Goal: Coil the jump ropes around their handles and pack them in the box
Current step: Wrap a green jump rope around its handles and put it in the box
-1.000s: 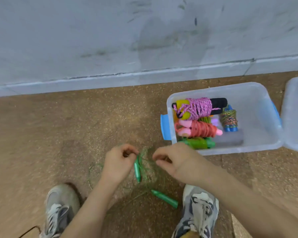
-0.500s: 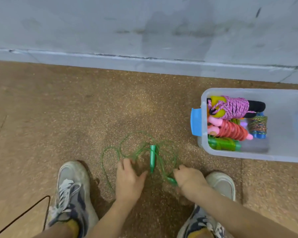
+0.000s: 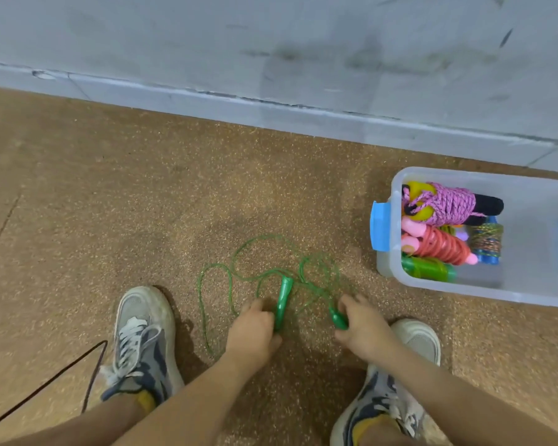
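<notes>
Four bundles are already packed at the left end of the clear box (image 3: pixel 448 288), which stands well off to the right of the right grip and farther away: a pink-cord rope (image 3: pixel 453 204) on black handles, a coral rope (image 3: pixel 442 246) on pink handles, a green bundle (image 3: pixel 429 268) and a multicoloured rope (image 3: pixel 487 241) on blue handles. All appear wound and stowed. The item in hand is the green jump rope (image 3: pixel 226 284), which lies on the floor (image 3: pixel 110 204) entirely uncoiled. Its cord sprawls in loose, overlapping loops just beyond both grips and trails out to the left of the left grip. The left hand (image 3: pixel 255 329) has its fingers curled round the lower end of the first green handle (image 3: pixel 282 297), whose upper end projects beyond the grip. The right hand (image 3: pixel 361 326) is closed round the second green handle (image 3: pixel 337 317), with only the handle's top showing. The two handles lie apart, with slack cord between the grips. Assessment: the work is well advanced but incomplete. Outstanding items for this rope are bringing the handles together, winding the cord and placing it in the box; ample room shows at the right end. Whether further ropes lie out of view cannot be determined.
</notes>
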